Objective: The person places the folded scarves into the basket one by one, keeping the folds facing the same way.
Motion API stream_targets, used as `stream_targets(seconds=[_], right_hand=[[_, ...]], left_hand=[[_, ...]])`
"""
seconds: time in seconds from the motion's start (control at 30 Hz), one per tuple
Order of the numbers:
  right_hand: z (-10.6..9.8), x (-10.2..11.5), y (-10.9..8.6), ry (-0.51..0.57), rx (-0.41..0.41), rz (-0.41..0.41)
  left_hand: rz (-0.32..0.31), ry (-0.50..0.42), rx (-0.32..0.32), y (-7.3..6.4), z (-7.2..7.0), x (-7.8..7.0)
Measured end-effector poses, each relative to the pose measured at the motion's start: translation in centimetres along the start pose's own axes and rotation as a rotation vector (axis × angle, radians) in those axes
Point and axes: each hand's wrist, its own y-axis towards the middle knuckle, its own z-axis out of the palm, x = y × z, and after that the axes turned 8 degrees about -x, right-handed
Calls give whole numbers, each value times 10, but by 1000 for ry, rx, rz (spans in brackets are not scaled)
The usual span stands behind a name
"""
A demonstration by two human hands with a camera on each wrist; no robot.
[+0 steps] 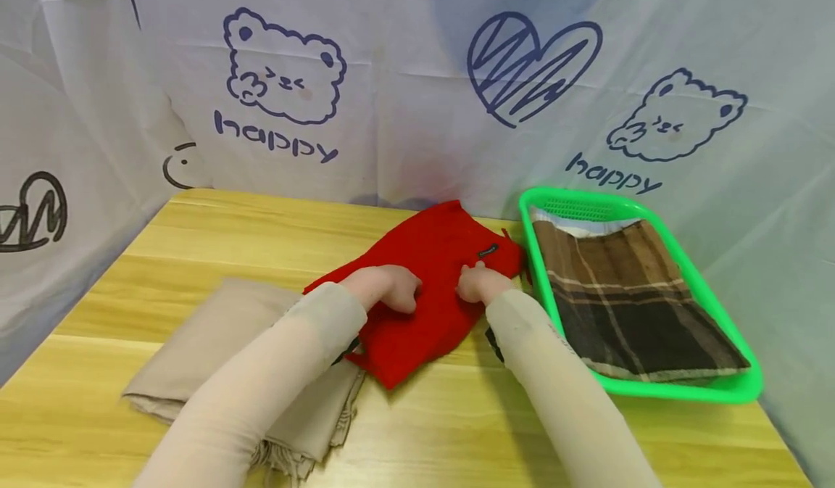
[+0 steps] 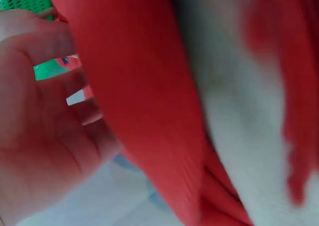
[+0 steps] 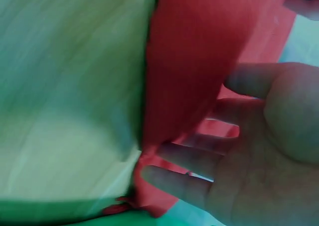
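A folded red scarf with a small dark label and fringe at its ends lies angled across the middle of the table, part of it lifted. On its left part my left hand grips the cloth; in the left wrist view the fingertips go behind a red fold. My right hand holds the scarf farther right, below the label. In the right wrist view its thumb and spread fingers meet the edge of the hanging red cloth.
A folded beige scarf with fringe lies at the left, partly under my left sleeve. At the right stands a green plastic basket with a folded brown and black plaid cloth in it. A printed white curtain hangs behind the wooden table.
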Motion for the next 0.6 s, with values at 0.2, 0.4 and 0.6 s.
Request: stream_targets(seconds=[0.2,0.4,0.6], right_hand=[[-68,56,-119,188,-57,179],[-73,88,-143,124,-153,134],[-67,98,-137,98,-39,84]], left_hand=[[45,-165,-37,0,-2,16],[-177,-59,-223,-1,1,49],[-291,-91,-158,-2,7,53]])
